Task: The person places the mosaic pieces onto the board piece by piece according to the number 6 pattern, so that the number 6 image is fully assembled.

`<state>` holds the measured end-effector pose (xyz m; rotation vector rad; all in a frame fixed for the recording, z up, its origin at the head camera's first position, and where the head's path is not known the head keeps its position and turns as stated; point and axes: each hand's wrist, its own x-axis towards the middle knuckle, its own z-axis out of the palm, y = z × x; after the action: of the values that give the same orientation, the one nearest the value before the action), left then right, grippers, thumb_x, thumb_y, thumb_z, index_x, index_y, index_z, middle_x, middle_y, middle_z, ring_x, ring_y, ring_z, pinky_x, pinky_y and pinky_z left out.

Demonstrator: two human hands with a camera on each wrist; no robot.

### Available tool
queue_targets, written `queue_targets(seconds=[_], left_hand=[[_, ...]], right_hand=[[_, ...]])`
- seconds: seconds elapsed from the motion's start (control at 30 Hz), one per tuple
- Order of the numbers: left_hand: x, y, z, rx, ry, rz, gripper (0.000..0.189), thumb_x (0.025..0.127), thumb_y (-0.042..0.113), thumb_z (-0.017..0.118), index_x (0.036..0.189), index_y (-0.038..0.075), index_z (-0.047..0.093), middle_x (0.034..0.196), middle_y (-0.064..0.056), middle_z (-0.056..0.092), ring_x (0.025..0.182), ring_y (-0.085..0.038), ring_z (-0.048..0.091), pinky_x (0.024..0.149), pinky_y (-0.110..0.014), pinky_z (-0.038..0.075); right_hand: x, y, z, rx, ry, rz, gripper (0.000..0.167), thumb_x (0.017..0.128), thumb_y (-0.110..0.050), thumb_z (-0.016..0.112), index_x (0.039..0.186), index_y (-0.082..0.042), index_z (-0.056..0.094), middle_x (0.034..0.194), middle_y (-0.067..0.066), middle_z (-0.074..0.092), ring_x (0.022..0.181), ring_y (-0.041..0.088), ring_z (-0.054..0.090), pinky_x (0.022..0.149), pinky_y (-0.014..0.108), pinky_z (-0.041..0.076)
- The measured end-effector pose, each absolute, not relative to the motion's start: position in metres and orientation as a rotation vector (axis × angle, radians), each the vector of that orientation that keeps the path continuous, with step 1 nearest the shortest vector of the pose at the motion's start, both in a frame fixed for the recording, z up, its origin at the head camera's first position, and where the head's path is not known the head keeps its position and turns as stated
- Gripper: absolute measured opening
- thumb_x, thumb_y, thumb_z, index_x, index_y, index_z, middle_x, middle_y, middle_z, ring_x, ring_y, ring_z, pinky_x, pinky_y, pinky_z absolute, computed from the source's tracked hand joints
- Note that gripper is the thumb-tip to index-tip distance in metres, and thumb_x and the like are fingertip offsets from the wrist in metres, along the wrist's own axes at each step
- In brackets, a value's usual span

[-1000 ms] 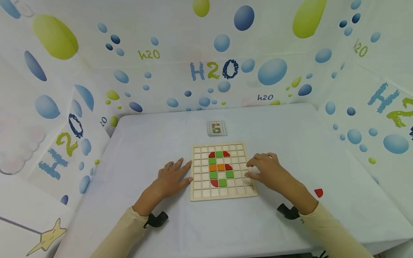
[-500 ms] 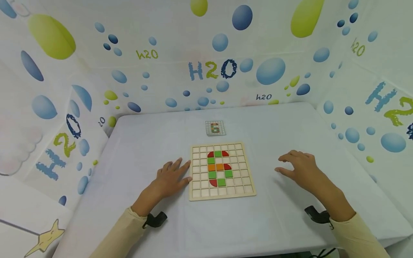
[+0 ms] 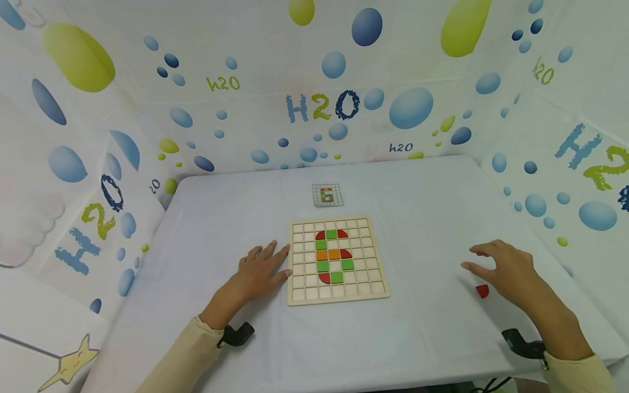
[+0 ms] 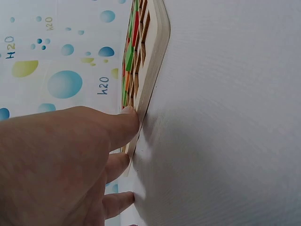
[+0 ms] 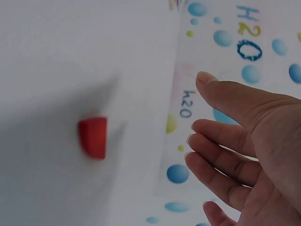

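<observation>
A square wooden grid board (image 3: 378, 292) lies mid-table, with red, green and orange tiles in its cells forming a shape like a 6. My left hand (image 3: 257, 275) touches the board's left edge, thumb and a fingertip at the rim in the left wrist view, where the board's side (image 4: 157, 52) shows. Over at the right, my right hand (image 3: 511, 273) hovers with thumb and fingers apart and nothing between them. Just below its fingertips in the head view lies a red quarter-round tile (image 3: 482, 291) on the cloth; in the right wrist view the red tile (image 5: 95, 138) is apart from the fingers.
Behind the board lies a small pattern card (image 3: 327, 195) printed with a coloured 6 on a grid. A white cloth covers the table (image 3: 221, 218). Printed sheets (image 3: 363, 65) rise at the back and both sides. Dark cables (image 3: 491, 386) show past the front edge.
My right hand has moved right, from the board's right edge to over the red tile, which it hid on the way. My left hand stays at the board.
</observation>
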<state>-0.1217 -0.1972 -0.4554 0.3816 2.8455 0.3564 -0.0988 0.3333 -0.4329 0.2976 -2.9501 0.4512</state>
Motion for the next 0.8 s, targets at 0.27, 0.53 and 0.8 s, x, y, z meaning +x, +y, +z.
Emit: queue_targets(seconds=[0.27, 0.53, 0.8], left_hand=[[-0.121, -0.198, -0.456, 0.380, 2.840, 0.373, 0.067, 0.109, 0.046, 0.055, 0.167, 0.019, 0.034, 0.172, -0.021, 0.027, 0.152, -0.056, 0.027, 0.115, -0.076, 0.029], [-0.123, -0.198, -0.458, 0.387, 2.840, 0.366, 0.067, 0.109, 0.047, 0.054, 0.167, 0.019, 0.034, 0.172, -0.021, 0.027, 0.152, -0.056, 0.027, 0.115, -0.076, 0.029], [-0.124, -0.198, -0.458, 0.373, 2.834, 0.356, 0.068, 0.109, 0.047, 0.054, 0.167, 0.020, 0.034, 0.173, -0.021, 0.026, 0.153, -0.055, 0.026, 0.116, -0.076, 0.028]], right_hand=[[-0.082, 0.364, -0.447, 0.091, -3.123, 0.597, 0.058, 0.098, -0.041, 0.076, 0.130, 0.006, 0.066, 0.128, 0.036, 0.062, 0.121, 0.058, 0.055, 0.091, 0.078, 0.042], [-0.073, 0.378, -0.462, 0.084, -3.196, 0.656, 0.060, 0.093, -0.034, 0.081, 0.131, 0.010, 0.065, 0.125, 0.035, 0.063, 0.122, 0.058, 0.055, 0.094, 0.073, 0.048], [-0.066, 0.375, -0.464, 0.079, -3.207, 0.698, 0.064, 0.091, -0.040, 0.083, 0.129, 0.008, 0.067, 0.128, 0.035, 0.063, 0.126, 0.059, 0.052, 0.101, 0.074, 0.044]])
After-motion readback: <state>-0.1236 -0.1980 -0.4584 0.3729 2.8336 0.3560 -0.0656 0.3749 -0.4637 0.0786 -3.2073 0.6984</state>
